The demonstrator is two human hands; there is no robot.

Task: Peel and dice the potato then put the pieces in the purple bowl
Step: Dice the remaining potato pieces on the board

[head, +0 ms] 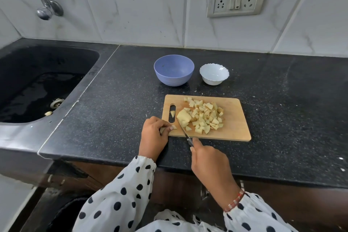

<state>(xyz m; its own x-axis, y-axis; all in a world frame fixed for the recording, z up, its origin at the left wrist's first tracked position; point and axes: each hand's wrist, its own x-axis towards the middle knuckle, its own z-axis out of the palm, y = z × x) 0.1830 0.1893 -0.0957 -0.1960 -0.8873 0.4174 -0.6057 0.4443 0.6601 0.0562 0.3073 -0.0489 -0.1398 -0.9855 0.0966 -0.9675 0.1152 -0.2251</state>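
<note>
1. Dicing is nearly done: pale potato cubes (206,117) heap mid-board on the wooden cutting board (235,118), with one larger chunk (183,116) uncut.
2. Left hand (153,133) pinches a piece at the board's near-left corner; right hand (209,164) grips the knife (183,130).
3. Round purple bowl (174,69) beyond the board holds no potato.

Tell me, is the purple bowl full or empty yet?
Empty, apart from a tiny dark speck. The purple bowl shows its bare inside, and the potato pieces all lie on the cutting board.
</note>
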